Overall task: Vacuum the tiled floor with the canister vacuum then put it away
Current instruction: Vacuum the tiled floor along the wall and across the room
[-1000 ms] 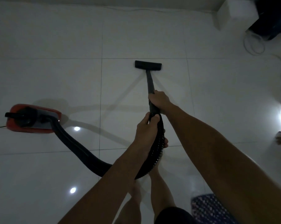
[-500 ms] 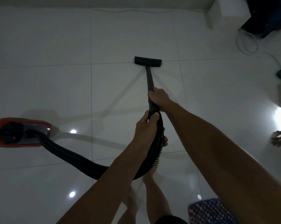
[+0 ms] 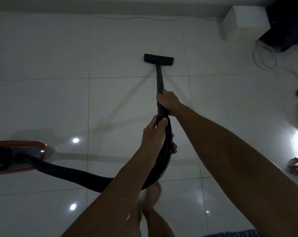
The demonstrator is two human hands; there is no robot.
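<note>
I grip the wand (image 3: 159,82) with my right hand (image 3: 168,101) and the hose (image 3: 165,151) with my left hand (image 3: 153,135), floor head (image 3: 158,59) beyond them, red canister (image 3: 16,156) far left of the wand.

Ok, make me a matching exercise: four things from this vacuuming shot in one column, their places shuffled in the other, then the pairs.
1. floor nozzle
2. red canister
3. right hand
4. left hand

A. at the picture's left edge
B. grips the wand
C. flat on a tile ahead
D. grips the hose's top end

Pairs: 1-C, 2-A, 3-B, 4-D
</note>
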